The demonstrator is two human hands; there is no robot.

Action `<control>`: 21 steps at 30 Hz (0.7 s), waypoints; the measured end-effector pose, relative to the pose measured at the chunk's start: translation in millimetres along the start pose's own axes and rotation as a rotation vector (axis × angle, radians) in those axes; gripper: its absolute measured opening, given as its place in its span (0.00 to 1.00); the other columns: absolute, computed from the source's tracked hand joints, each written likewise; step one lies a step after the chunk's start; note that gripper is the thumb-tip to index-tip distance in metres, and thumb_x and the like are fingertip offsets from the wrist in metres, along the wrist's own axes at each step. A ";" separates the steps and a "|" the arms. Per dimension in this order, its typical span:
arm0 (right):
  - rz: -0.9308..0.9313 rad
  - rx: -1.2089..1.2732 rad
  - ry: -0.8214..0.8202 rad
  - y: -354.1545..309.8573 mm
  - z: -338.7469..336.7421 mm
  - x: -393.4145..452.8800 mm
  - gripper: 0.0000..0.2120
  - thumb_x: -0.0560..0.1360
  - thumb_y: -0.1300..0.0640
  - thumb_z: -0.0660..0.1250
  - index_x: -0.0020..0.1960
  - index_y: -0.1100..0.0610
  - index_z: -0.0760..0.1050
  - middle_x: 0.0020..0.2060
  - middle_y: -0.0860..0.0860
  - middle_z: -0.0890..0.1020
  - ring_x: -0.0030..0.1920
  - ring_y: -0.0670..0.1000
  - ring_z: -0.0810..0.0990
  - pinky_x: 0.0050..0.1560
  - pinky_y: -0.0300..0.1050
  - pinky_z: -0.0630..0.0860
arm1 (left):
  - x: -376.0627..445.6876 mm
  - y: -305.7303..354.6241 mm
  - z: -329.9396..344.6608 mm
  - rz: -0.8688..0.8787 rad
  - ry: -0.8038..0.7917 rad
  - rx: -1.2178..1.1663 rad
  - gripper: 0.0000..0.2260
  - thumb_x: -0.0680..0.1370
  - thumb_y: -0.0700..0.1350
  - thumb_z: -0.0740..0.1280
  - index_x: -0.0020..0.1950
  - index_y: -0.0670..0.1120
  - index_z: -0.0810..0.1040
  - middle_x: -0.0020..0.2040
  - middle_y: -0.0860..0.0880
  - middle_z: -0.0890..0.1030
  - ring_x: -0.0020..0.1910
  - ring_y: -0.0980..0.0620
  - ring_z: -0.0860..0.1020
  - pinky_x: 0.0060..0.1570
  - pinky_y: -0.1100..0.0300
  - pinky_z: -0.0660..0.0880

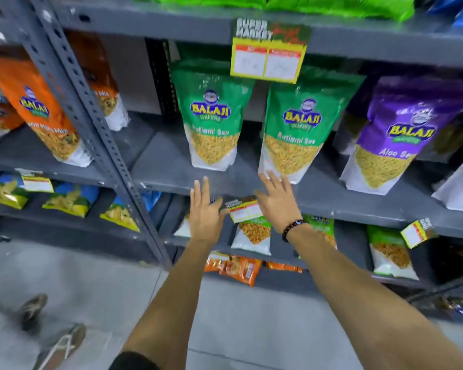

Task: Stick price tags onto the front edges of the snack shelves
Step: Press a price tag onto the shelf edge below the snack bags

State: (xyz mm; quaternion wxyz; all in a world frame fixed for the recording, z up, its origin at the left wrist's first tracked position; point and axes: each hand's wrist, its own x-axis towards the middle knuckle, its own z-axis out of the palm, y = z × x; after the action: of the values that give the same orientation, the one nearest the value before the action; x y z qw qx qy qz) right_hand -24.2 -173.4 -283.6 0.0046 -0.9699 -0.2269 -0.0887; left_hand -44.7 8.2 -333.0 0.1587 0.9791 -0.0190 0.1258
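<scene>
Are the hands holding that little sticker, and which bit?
Not gripped: both open hands, left hand and right hand, flank the small yellow-and-red price tag at its side edges.

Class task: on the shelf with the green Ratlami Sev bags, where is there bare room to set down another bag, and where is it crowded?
Bare shelf lies between the slotted upright post and the left Ratlami Sev bag. A narrow gap separates that from the right Ratlami Sev bag. Rightward, the purple Aloo Sev bag and its neighbours crowd together.
</scene>
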 end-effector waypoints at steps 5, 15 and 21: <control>0.051 -0.017 -0.019 6.5 23.5 11.8 0.13 0.78 0.61 0.59 0.62 0.61 0.73 0.75 0.62 0.56 0.75 0.62 0.52 0.75 0.66 0.49 | 7.1 -5.0 31.9 -0.022 -0.025 0.011 0.13 0.79 0.50 0.63 0.51 0.40 0.79 0.76 0.36 0.49 0.75 0.34 0.46 0.75 0.43 0.46; 0.122 0.087 0.010 4.4 40.2 30.7 0.09 0.78 0.59 0.61 0.55 0.60 0.75 0.70 0.58 0.67 0.75 0.57 0.56 0.74 0.59 0.54 | 23.2 -7.6 47.3 -0.085 0.087 -0.166 0.05 0.75 0.39 0.68 0.41 0.38 0.77 0.73 0.34 0.60 0.74 0.33 0.53 0.74 0.41 0.53; 0.168 0.208 0.010 0.6 45.5 21.8 0.06 0.77 0.63 0.61 0.51 0.62 0.76 0.68 0.57 0.70 0.73 0.58 0.61 0.73 0.58 0.57 | 19.2 -17.9 37.3 0.158 0.052 -0.171 0.04 0.75 0.34 0.63 0.40 0.37 0.74 0.70 0.35 0.68 0.73 0.35 0.59 0.72 0.41 0.56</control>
State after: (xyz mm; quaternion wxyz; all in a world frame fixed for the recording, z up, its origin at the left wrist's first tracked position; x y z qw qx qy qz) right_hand 3.0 -162.1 -324.5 0.1135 -0.9793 -0.1526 -0.0690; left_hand -15.8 13.5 -367.9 0.2317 0.9538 -0.1028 0.1611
